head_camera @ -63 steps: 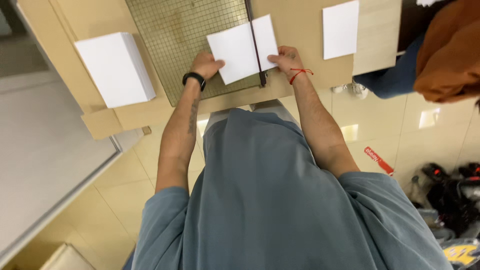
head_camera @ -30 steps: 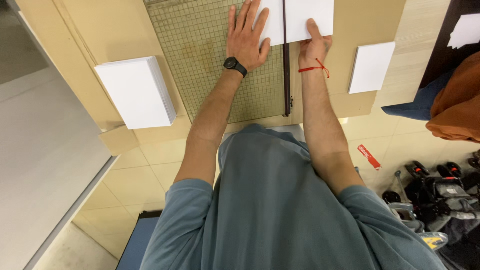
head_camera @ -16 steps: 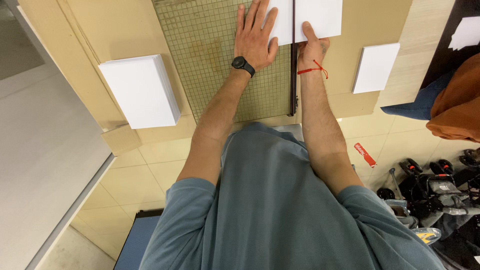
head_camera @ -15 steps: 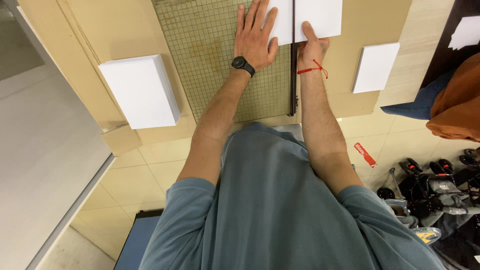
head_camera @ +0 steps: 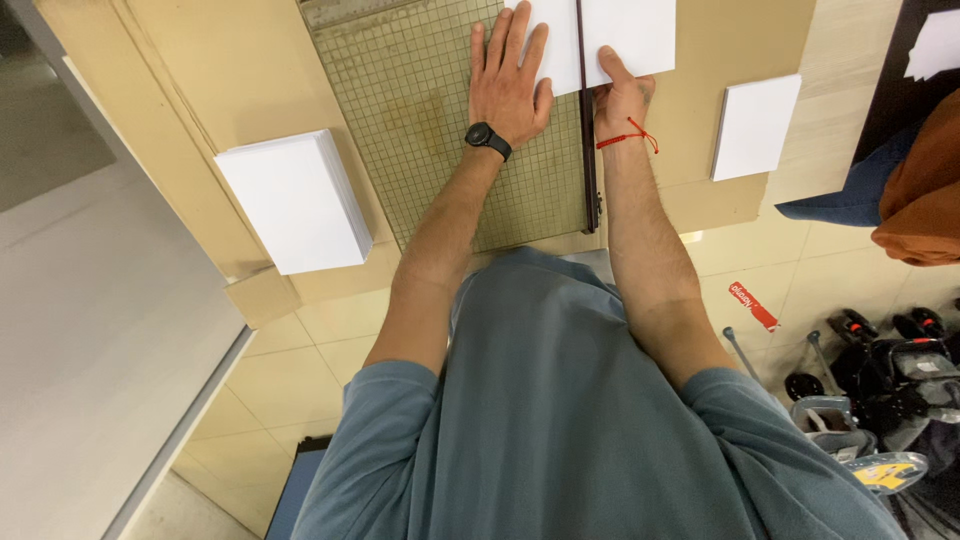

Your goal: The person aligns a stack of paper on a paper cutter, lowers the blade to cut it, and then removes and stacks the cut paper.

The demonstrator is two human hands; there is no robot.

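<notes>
flat left hand (head_camera: 508, 80), smooth white sheet (head_camera: 610, 38), gridded cutter board (head_camera: 440, 120)

– What lies under the left hand (head_camera: 508, 80)?
– A matt olive gridded cutting board (head_camera: 430, 120), a dark metal blade arm (head_camera: 586, 110), smooth white paper sheet (head_camera: 620, 35).
– And the table?
– Pale matt wooden tabletop (head_camera: 210, 80).

A small red rectangular floor sticker (head_camera: 751, 305) with pale lettering lies slantwise on the cream tiles, right of the person's right arm and nearer than the table edge. No packages or screens appear.
</notes>
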